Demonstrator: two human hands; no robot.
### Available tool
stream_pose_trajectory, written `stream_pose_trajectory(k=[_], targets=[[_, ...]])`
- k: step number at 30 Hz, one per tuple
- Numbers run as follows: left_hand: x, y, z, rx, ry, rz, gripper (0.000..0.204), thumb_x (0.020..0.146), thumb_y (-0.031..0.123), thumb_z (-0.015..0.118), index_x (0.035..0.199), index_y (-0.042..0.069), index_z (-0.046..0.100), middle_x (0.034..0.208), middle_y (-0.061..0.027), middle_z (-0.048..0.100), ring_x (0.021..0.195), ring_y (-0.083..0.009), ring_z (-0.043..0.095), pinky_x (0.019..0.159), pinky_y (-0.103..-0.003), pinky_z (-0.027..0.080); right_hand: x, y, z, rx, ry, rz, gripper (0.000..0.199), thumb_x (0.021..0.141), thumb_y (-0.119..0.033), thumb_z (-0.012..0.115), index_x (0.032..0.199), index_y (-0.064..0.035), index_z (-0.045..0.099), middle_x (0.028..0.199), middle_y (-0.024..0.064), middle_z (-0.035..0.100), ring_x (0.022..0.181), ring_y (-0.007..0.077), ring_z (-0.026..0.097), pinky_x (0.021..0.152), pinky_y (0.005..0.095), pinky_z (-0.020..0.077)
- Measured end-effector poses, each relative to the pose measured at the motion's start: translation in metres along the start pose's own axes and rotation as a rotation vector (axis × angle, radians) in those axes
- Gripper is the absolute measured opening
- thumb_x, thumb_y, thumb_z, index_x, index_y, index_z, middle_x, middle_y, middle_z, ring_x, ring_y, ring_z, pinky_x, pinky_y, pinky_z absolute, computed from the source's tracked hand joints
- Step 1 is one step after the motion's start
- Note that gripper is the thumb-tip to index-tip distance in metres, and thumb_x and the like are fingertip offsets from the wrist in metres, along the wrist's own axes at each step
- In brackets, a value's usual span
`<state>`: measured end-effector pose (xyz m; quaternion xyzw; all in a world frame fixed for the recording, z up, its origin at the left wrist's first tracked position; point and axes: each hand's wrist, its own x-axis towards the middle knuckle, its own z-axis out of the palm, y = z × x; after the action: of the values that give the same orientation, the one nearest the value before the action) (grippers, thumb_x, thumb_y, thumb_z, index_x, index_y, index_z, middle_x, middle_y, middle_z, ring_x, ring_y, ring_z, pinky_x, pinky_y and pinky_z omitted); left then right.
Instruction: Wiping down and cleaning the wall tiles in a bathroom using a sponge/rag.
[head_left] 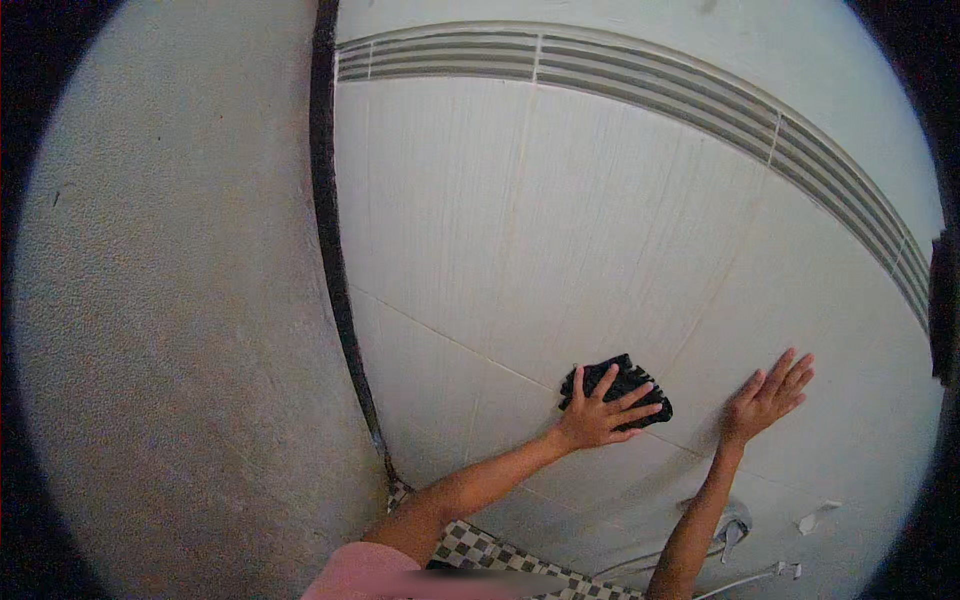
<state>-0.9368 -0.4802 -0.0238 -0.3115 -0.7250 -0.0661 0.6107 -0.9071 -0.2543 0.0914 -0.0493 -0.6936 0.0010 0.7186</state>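
A crumpled black cloth is flat against the white tiled wall, near the horizontal joint between tiles. My left hand holds it there, palm pressed on it and fingers spread across its surface. Parts of the cloth show between and beyond the fingers; the rest is hidden beneath them. To the right, my right hand lies against the same wall. Its fingers are stretched out, and no object shows in it.
A dark vertical strip separates the white tiles from a rough grey surface on the left. Grey striped border tiles cross the wall higher up. Below are a shower mixer, a white holder and a checkered floor.
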Motion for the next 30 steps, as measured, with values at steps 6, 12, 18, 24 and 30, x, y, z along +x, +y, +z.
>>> stream_pose_trajectory(k=[6, 12, 18, 24, 30], targets=[[0.094, -0.121, -0.043, 0.004, 0.028, -0.315, 0.065, 0.074, 0.062, 0.052, 0.133, 0.037, 0.041, 0.149, -0.0014, 0.023, 0.131, -0.0493, 0.014, 0.094, -0.074, 0.006, -0.004, 0.004, -0.001, -0.013, -0.005, 0.002, 0.049, 0.097, -0.038, 0.028, 0.141, -0.0175, 0.032, 0.150, 0.0073, 0.020, 0.138, 0.0288, 0.015, 0.108, 0.0537, 0.0048], [0.150, -0.259, -0.091, 0.157, 0.347, -0.558, 0.068, 0.080, 0.049, 0.052, 0.141, 0.028, 0.031, 0.150, -0.0048, 0.020, 0.132, -0.0475, 0.015, 0.096, -0.070, 0.013, -0.002, 0.002, 0.001, 0.017, 0.022, 0.007, 0.049, 0.097, -0.036, 0.028, 0.141, -0.0158, 0.032, 0.150, 0.0077, 0.019, 0.139, 0.0282, 0.014, 0.108, 0.0510, 0.0025], [0.092, -0.337, -0.099, 0.162, 0.432, -0.858, 0.060, 0.090, 0.049, 0.041, 0.142, 0.021, 0.028, 0.150, -0.0076, 0.017, 0.133, -0.0461, 0.015, 0.103, -0.062, 0.013, -0.001, 0.000, 0.004, 0.042, 0.052, -0.002, 0.046, 0.097, -0.032, 0.030, 0.141, -0.0185, 0.032, 0.150, 0.0043, 0.020, 0.139, 0.0256, 0.014, 0.107, 0.0540, 0.0027], [-0.055, -0.268, -0.054, 0.100, 0.437, -1.065, 0.058, 0.094, 0.041, 0.036, 0.143, 0.012, 0.025, 0.150, -0.0105, 0.016, 0.135, -0.0416, 0.009, 0.108, -0.052, 0.008, -0.003, -0.002, 0.005, 0.021, 0.025, 0.020, 0.048, 0.096, -0.034, 0.030, 0.141, -0.0166, 0.032, 0.150, 0.0078, 0.018, 0.139, 0.0297, 0.013, 0.107, 0.0557, 0.0057], [-0.115, -0.070, 0.010, -0.041, 0.258, -1.081, 0.066, 0.091, 0.042, 0.040, 0.144, 0.008, 0.018, 0.151, -0.0171, 0.005, 0.134, -0.0479, 0.002, 0.104, -0.060, 0.005, -0.003, 0.000, 0.005, 0.011, 0.036, 0.007, 0.049, 0.096, -0.035, 0.030, 0.141, -0.0169, 0.032, 0.150, 0.0080, 0.018, 0.139, 0.0296, 0.012, 0.107, 0.0544, 0.0039]])
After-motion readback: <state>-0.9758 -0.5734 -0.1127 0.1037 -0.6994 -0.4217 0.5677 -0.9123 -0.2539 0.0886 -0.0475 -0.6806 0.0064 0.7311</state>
